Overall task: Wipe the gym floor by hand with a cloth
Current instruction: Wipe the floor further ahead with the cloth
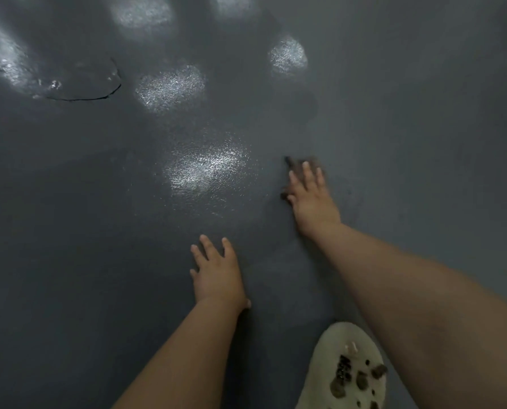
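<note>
Right hand point(308, 196) is pressing flat, fingers spread, on a dark cloth point(289, 166) mid-wipe on the gray floor point(423, 113), left hand point(217, 273) relaxed and braced nearer, so I'd guess the next sweep goes left toward that shiny patch point(208, 169).

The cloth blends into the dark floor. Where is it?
Head view, right of centre: the cloth lies under the right hand, beyond the left hand.
</note>
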A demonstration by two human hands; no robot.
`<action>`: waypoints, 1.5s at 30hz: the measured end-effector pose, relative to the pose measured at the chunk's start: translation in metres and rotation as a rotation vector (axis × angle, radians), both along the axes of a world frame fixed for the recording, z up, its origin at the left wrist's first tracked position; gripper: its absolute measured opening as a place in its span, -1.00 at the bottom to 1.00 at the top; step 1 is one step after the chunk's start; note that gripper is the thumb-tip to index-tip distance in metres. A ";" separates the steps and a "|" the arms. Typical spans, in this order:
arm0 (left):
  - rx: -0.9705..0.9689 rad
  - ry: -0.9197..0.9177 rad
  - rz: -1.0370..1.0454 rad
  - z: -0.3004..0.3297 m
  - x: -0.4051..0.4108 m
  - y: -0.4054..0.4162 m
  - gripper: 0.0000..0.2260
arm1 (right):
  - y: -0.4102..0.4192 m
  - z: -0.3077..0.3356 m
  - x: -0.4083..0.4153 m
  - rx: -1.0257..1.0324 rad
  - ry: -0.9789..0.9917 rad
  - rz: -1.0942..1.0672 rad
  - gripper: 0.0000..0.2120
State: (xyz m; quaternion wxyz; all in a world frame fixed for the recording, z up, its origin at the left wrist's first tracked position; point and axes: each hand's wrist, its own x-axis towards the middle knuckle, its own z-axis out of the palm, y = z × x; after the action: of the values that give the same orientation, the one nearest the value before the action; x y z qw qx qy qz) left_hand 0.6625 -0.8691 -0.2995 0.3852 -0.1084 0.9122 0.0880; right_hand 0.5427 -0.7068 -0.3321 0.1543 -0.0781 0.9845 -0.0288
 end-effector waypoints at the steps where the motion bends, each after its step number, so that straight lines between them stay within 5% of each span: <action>1: 0.005 0.001 0.001 0.000 0.001 -0.001 0.11 | 0.004 0.001 -0.006 -0.015 0.001 -0.111 -0.48; 4: 0.004 0.012 -0.001 -0.001 0.001 -0.001 0.12 | -0.007 -0.005 -0.014 -0.054 -0.032 -0.220 -0.50; 11: -0.011 0.005 -0.003 -0.002 -0.002 0.001 0.13 | -0.015 -0.003 -0.017 -0.107 -0.014 0.313 -0.50; 20: 0.008 0.012 0.013 -0.002 -0.001 -0.002 0.13 | 0.061 -0.005 -0.045 -0.052 -0.023 -0.337 -0.51; 31: -0.015 -0.007 0.016 -0.001 -0.003 0.001 0.13 | -0.004 -0.007 -0.037 -0.072 -0.056 0.295 -0.49; 45: -0.024 -0.008 -0.006 -0.001 -0.004 0.000 0.12 | 0.073 -0.005 -0.085 0.051 -0.048 -0.228 -0.47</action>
State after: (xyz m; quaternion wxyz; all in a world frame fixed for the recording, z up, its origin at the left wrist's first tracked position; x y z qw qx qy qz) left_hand 0.6589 -0.8696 -0.3004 0.3880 -0.1105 0.9119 0.0756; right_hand 0.4580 -0.6341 -0.3375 0.1753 0.0389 0.9835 -0.0229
